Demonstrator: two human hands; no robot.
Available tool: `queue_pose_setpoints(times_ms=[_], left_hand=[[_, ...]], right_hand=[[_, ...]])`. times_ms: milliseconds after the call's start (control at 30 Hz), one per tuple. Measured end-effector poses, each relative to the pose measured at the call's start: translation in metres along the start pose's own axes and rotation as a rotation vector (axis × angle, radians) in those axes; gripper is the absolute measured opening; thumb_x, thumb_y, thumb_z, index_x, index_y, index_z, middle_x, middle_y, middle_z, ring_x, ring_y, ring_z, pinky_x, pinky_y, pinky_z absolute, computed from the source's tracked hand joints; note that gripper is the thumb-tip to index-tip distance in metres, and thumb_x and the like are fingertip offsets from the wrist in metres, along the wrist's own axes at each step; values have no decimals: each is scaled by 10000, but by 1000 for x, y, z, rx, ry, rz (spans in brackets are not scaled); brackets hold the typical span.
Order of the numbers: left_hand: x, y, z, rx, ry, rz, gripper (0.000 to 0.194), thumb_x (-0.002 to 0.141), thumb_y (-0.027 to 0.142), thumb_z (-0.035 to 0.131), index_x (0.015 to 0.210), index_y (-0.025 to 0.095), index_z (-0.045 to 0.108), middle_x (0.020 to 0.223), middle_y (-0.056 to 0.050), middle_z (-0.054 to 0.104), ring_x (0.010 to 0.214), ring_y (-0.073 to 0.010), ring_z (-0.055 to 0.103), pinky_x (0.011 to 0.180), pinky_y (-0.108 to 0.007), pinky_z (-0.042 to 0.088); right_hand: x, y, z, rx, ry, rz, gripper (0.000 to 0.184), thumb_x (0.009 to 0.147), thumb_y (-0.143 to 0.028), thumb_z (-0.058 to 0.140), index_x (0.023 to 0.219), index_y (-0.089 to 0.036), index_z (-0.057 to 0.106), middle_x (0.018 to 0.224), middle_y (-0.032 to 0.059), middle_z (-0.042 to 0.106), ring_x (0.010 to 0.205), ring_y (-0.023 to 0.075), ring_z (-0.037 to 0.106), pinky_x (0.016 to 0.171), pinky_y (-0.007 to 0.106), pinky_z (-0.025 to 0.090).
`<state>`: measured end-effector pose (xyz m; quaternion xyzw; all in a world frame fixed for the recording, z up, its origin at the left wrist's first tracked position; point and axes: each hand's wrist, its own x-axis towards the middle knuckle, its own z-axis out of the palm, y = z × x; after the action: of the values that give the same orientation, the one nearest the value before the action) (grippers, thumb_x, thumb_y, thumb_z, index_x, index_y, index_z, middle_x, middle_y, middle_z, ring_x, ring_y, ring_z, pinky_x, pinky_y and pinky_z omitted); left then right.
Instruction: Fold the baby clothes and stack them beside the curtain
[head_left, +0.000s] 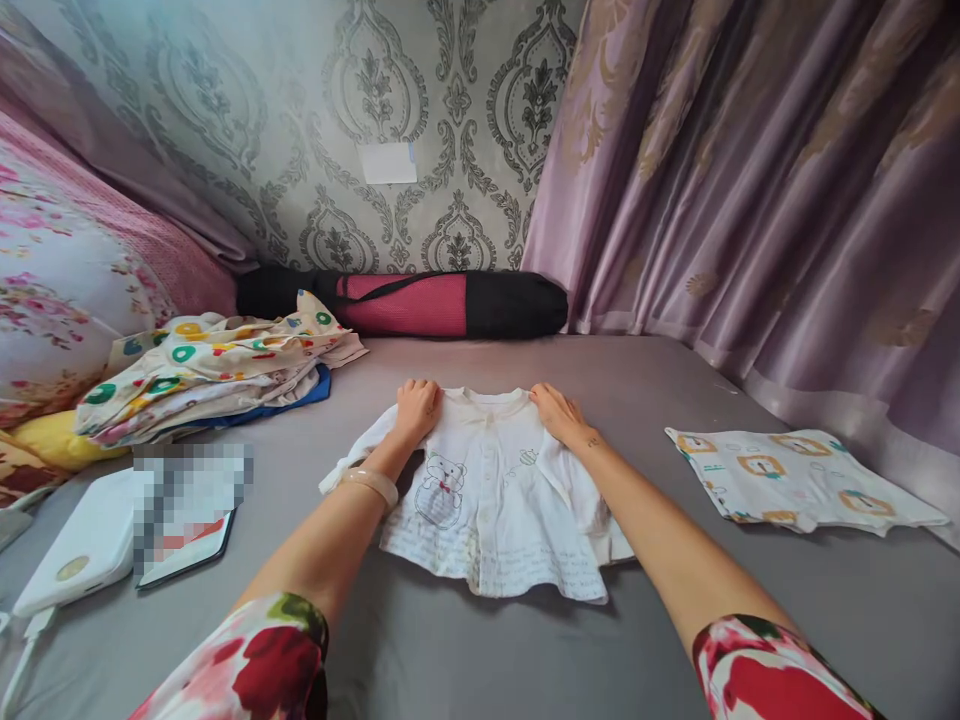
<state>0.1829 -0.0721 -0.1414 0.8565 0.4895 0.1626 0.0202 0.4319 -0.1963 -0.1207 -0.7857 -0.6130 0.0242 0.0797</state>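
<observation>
A small white baby shirt (517, 510) lies front side up on the grey sheet, its collar pointing away from me. Down its middle runs a row of buttons, with a bear drawing on one side and faint lettering along the hem. My left hand (418, 410), a pale bangle on the wrist, is closed on the shirt's left shoulder. At the opposite shoulder, my right hand (556, 410) has its fingers curled onto the fabric. Both sleeves lie spread out to the sides, partly covered by my forearms. My fingertips are mostly hidden.
To the right lies a folded white printed cloth (795, 480). At left are a pile of clothes (217, 370), a white power bank (82, 540) with a cable, and a partly blurred phone (187, 560). A black-and-pink bag (420, 305) lies along the wall beside curtains (675, 180).
</observation>
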Motion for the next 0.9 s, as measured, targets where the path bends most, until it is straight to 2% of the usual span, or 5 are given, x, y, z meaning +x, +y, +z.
queue_pose_setpoints(times_ms=[267,400,500,667,900], left_hand=[[41,-19,18,-10,16,10,345,972,350,348,1011,213,663,1085,-129,658,1057,-294,514,827,-385,348],[62,-19,22,-18,7,-26,339,968,340,357,1030,206,663,1110,-124,664,1073,-290,528,840,-379,365],[74,-15,25,-45,-33,-107,305,948,321,391,1053,207,654,1131,-116,671,1077,-284,554,842,-370,386],[80,-6,25,-93,-82,-239,265,903,301,452,1046,226,662,1170,-115,662,1144,-302,549,866,-389,406],[85,-4,21,-236,-159,-146,298,888,408,519,1066,253,700,1214,-88,668,1173,-298,548,909,-407,397]], right_hand=[[50,8,5,-51,-23,-67,322,1047,-319,274,1154,-225,562,1206,101,624,1021,229,625,804,316,409],[70,11,7,-41,-15,-46,327,1046,-322,279,1148,-223,574,1196,104,627,1020,232,625,799,316,407],[77,13,11,5,-3,-23,308,1037,-314,316,1126,-218,596,1190,102,625,1028,231,615,793,314,410],[82,18,20,102,63,-4,243,1000,-280,426,1108,-218,635,1172,84,626,1100,224,562,840,296,415],[91,18,28,190,72,-60,306,986,-307,467,1199,-197,658,1188,94,631,1116,214,542,946,285,388]])
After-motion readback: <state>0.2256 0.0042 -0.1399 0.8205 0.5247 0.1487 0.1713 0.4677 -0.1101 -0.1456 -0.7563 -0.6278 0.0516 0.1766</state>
